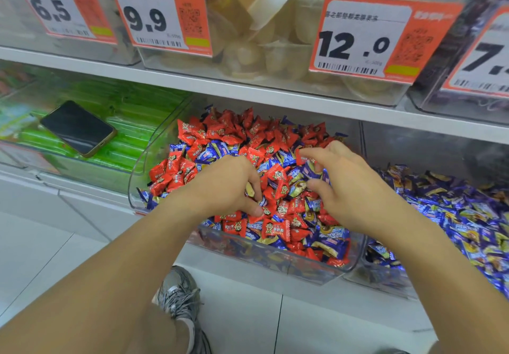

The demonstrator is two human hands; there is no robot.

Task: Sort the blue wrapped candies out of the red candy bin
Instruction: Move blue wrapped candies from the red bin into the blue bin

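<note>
Head view:
Red candy bin (154, 144): clear tub on the lower shelf, full of red candies (214, 128) w/ blue wrapped candies (217, 150) mixed in, most near the front and right side.
Your left hand (223, 185): in the middle of the bin, fingers curled down into the pile. Thumb and fingertip pinch a small candy; can't tell which color.
Your right hand (347, 185): over the right half of the bin, fingers bent and spread, touching blue candies. Can't tell if it has hold of one.
Blue bin (385, 279): just right of the red candy bin, touching it, piled w/ blue candies.
Phone (78, 128): lies flat on the green packs (132, 122) in the bin to the left.
Price tags (162, 15): on the clear tubs on the shelf above.
Shoe (179, 296): on the floor under your left arm.
</note>
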